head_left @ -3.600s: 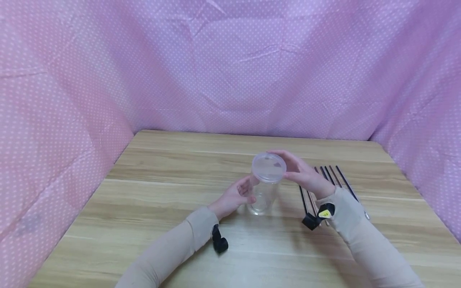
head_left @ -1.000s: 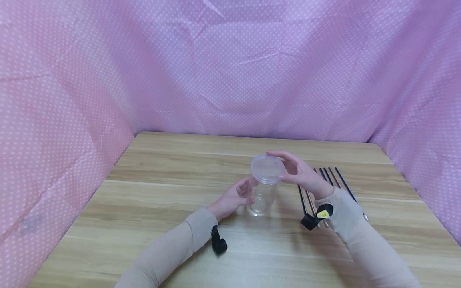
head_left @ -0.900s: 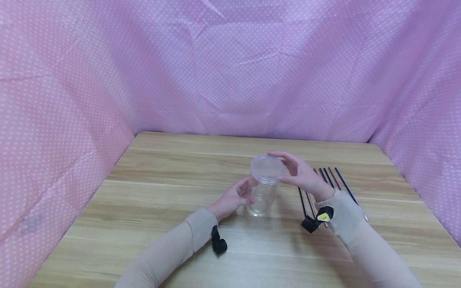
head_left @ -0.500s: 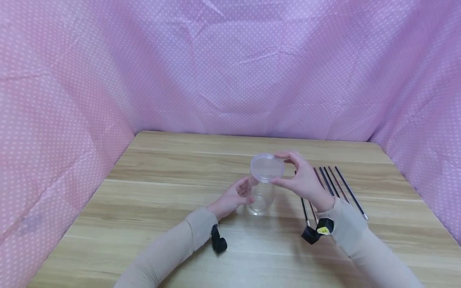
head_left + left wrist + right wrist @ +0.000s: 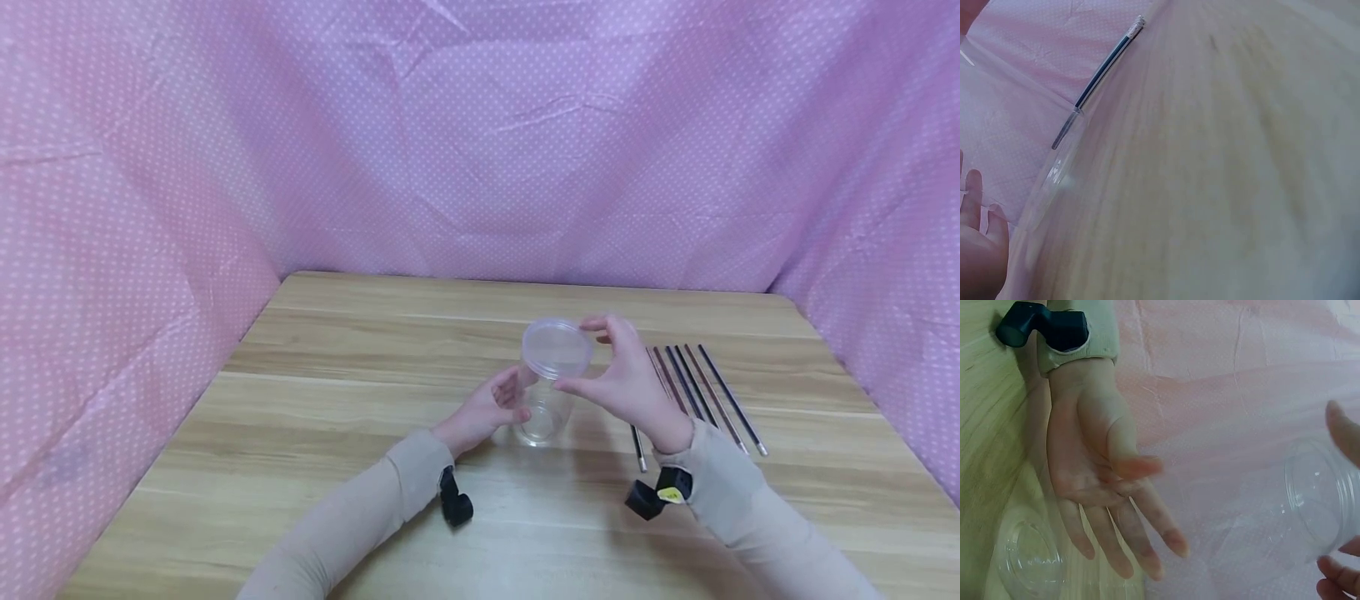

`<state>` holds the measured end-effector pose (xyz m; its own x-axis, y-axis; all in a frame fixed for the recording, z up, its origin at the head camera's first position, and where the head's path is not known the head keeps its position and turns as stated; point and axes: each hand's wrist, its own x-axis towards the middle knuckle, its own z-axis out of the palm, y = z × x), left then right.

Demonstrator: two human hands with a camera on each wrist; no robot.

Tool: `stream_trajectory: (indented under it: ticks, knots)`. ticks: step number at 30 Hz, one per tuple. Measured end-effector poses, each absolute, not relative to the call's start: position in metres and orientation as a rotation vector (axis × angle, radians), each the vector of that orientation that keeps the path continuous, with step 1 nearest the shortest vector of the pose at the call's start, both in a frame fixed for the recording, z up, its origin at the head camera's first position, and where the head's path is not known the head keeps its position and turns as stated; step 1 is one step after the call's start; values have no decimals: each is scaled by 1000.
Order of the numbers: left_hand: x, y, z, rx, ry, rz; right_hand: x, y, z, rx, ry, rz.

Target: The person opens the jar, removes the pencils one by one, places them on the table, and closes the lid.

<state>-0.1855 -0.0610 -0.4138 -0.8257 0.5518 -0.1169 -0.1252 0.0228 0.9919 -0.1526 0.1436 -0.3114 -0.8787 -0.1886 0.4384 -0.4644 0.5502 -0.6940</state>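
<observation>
A clear plastic jar (image 5: 547,417) with a round translucent lid (image 5: 557,348) stands upright near the middle of the wooden table. My left hand (image 5: 483,417) holds the jar's body from the left, thumb in front and fingers behind. On the right side, my right hand (image 5: 626,379) grips the lid's edge, with the thumb at the near side and the fingertips at the far side. In the right wrist view the left palm (image 5: 1094,450) shows through the jar wall, and the right fingers (image 5: 1338,575) sit beside the lid.
Several pencils (image 5: 723,400), dark and brown, lie side by side on the table (image 5: 360,333) right of the jar. My right hand and forearm partly cover them. Pink dotted cloth (image 5: 480,167) hangs behind and on both sides of the table.
My right hand has turned around the lid: its thumb slid toward the near side and the wrist came nearer, uncovering more of the pencils. The left hand and jar stay almost in place.
</observation>
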Motion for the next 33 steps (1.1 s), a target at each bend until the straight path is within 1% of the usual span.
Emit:
stream_trajectory:
  ticks: [7,16,26,33]
  knots:
    - [-186,-61,-414,422,1829,1853,-170,162,-324,966,-2291,1789]
    - [-187,-61,-415,437,1812,1861,-184,171,-330,1319,-2173,2082]
    - [-188,-60,-416,449,1824,1859,-185,169,-327,1387,-2116,2143]
    - [-188,-60,-416,413,1818,1859,-184,172,-328,1296,-2191,2111]
